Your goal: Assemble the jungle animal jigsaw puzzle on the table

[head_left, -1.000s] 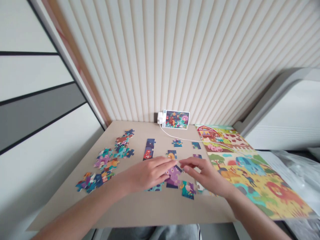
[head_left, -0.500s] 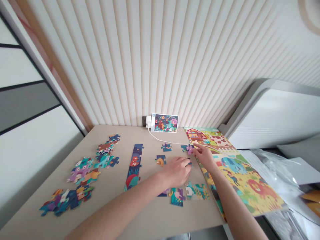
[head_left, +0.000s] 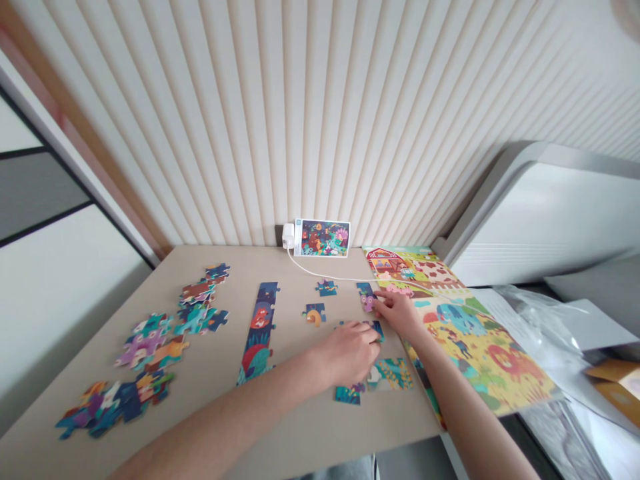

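My right hand pinches a purple jigsaw piece against a navy piece at the edge of a farm-scene puzzle board. My left hand lies just below, its fingertips next to a dark blue piece. Partly hidden under that hand's edge are a teal piece group and a blue-purple piece. Left of my hands lie a long joined puzzle strip and two single pieces.
Loose jigsaw clusters cover the left of the beige tabletop. A picture card, white charger and cable sit at the ribbed wall. Clear plastic lies right of the board.
The view has swung, shifting everything left. Since a second ago, my hands have moved apart from fingertip contact, and my right hand has taken the purple piece up against the navy piece.
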Action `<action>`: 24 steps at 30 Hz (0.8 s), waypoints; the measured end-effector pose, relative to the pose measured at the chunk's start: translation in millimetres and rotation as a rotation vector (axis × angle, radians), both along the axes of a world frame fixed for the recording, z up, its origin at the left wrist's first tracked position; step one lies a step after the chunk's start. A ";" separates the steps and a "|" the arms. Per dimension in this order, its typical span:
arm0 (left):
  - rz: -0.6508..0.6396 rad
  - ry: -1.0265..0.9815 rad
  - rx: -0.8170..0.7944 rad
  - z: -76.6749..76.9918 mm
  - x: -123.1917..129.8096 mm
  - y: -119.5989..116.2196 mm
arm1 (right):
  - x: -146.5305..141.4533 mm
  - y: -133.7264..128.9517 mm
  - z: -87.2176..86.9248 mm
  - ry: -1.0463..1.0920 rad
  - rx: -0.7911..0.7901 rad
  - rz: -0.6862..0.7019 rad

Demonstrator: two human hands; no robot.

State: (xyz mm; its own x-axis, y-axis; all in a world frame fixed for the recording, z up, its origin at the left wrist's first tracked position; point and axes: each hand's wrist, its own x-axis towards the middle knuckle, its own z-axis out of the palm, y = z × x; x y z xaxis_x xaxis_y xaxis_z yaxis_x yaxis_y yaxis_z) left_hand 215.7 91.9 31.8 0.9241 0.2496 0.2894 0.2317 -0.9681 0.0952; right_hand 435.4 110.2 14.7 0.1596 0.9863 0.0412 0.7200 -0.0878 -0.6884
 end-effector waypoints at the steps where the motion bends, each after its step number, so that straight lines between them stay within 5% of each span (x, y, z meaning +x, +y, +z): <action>1: 0.013 -0.008 -0.016 1.6 -0.3 3.2 | -1.5 -1.2 1.5 -0.050 -0.002 0.001; 7: 0.202 -0.092 -0.072 -1.4 -5.8 28.2 | -4.4 -2.2 2.5 -0.306 0.015 -0.006; 13: 0.184 -0.087 -0.054 -17.0 -6.9 33.7 | -5.4 -3.5 1.0 -0.405 0.015 0.028; 20: 0.193 -0.089 -0.037 -16.9 -5.1 32.8 | -5.6 -7.0 2.5 -0.531 0.232 0.171; 24: 0.195 -0.087 -0.029 -16.3 -5.3 32.8 | -5.7 -7.5 5.1 -0.618 0.219 0.215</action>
State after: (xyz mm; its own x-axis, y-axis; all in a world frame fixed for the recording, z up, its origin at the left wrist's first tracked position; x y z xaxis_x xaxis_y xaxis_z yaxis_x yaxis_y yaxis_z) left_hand 210.3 124.7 15.5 0.8292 0.4310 0.3559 0.4045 -0.9022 0.1499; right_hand 429.7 102.7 19.8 -0.1558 0.9520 0.2634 0.9719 0.1954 -0.1315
